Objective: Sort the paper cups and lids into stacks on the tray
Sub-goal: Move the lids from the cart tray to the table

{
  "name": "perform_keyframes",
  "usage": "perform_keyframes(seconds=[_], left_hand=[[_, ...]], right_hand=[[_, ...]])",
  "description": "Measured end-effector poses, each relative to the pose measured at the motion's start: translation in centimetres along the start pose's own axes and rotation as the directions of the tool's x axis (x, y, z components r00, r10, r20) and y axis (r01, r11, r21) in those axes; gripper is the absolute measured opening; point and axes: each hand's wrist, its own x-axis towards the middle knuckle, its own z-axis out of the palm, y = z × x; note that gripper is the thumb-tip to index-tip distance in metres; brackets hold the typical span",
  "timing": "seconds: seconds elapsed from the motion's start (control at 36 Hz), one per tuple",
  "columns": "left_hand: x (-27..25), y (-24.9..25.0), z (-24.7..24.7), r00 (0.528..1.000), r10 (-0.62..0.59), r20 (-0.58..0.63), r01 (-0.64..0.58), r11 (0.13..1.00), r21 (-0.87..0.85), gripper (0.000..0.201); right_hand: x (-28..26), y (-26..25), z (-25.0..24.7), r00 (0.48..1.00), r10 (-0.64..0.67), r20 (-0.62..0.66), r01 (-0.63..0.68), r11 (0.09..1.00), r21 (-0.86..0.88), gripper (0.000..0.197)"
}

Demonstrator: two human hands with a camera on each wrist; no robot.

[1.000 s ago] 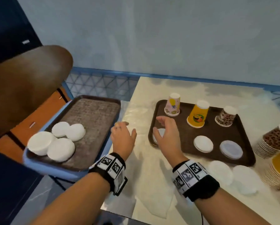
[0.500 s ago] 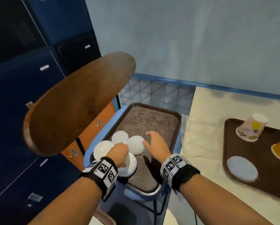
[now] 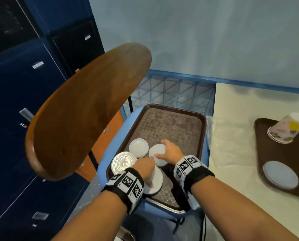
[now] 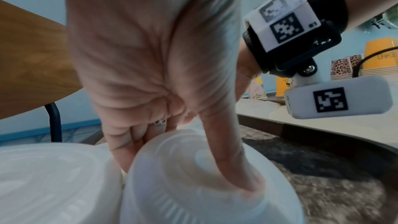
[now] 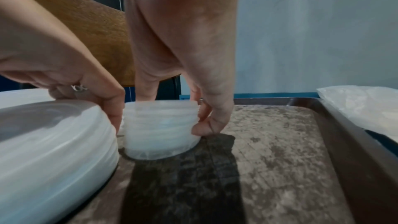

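Right hand [image 5: 183, 67] grips a lid stack [image 5: 160, 129] mid-tray [image 3: 173, 126]; left hand [image 3: 144, 166] seemingly pinches a nearer stack [image 3: 154, 181]; either could topple if squeezed unevenly.

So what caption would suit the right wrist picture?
Right hand grips a small stack of white lids standing on the brown tray.

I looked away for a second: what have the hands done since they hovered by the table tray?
Both swung left to the chair tray. The left hand now grips the near lid stack; the right hand closes its grip round the small lid stack. The other two stacks stayed put, as did the table tray with its cup and lid.
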Motion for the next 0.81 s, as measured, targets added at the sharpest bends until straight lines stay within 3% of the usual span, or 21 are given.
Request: perform_keyframes(seconds=[0.17,0.31,0.39,0.47,0.64,0.72,0.81], left_hand=[[0.0,-0.1,-0.2,1.0,0.026,0.001,-0.026,1.0,0.017,0.085],[-0.5,0.4,-0.6,0.998,0.057,-0.019,-0.055,0.996,0.065,0.081],[-0.7,0.8,-0.7,0.998,0.066,0.009,-0.066,0.997,0.034,0.086],[-0.8,1.3,-1.0,0.997,0.076,0.01,-0.076,0.996,-0.043,0.092],[-0.9,2.9,-2.7,0.997,0.081,-0.001,-0.077,0.949,-0.307,0.079],[-0.6,5.0,-3.9,0.995,0.069,-0.073,-0.095,0.882,-0.462,0.072],[-0.4,8.2,-4.7,0.986,0.038,-0.161,-0.133,0.759,-0.637,0.065]], right_hand=[[0.2,1.0,-0.4,0.996,0.088,0.025,-0.088,0.996,-0.035,0.071],[-0.9,2.0,-0.7,0.995,0.094,0.022,-0.095,0.994,0.052,0.063],[-1.9,2.7,-1.2,0.999,0.054,-0.005,-0.053,0.986,0.159,0.043],[-3.1,3.8,-1.9,0.998,0.044,-0.046,-0.03,0.964,0.264,0.037],[-6.3,6.9,-4.1,0.972,0.066,-0.227,0.057,0.867,0.495,0.044],[-8.7,9.4,-6.0,0.944,0.103,-0.313,0.092,0.831,0.549,0.041],[-11.7,12.7,-8.2,0.909,0.178,-0.376,0.103,0.78,0.617,0.039]])
